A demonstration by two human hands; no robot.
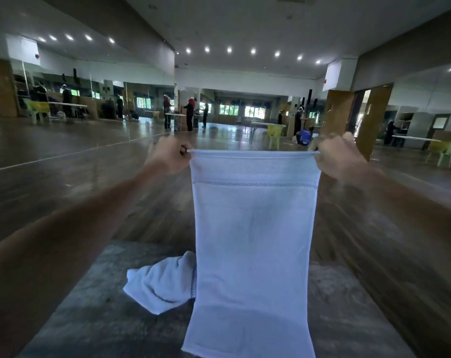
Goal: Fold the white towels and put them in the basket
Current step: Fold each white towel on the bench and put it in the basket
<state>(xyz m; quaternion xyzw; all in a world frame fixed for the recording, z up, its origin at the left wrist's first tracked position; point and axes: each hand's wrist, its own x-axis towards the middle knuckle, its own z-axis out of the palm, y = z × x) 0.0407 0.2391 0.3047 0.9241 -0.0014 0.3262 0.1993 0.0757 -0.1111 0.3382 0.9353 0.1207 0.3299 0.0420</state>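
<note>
Grey table (95, 313) filled the bottom of the frame. Crumpled towel (157, 282) lay on it, lower centre-left, with its right edge hidden behind the second towel (252, 241). The second towel hung flat and full length down the centre of the frame. Its lower hem was close to the bottom edge, in front of the table; could not tell if it touched the table. A woven band (254, 183) ran across it near the top. Left hand (169, 155) pinched the top left corner, fingers curled. Right hand (339, 157) pinched the top right corner, same grip. The top hem was pulled taut between them at mid-frame. Beyond lay a dark wooden floor (64, 161). Far back, people (189, 113) stood across the middle of the frame, blurred and small. Yellow chair (274, 134) sat right of centre. Row of ceiling lights (229, 49) ran along the top.
</note>
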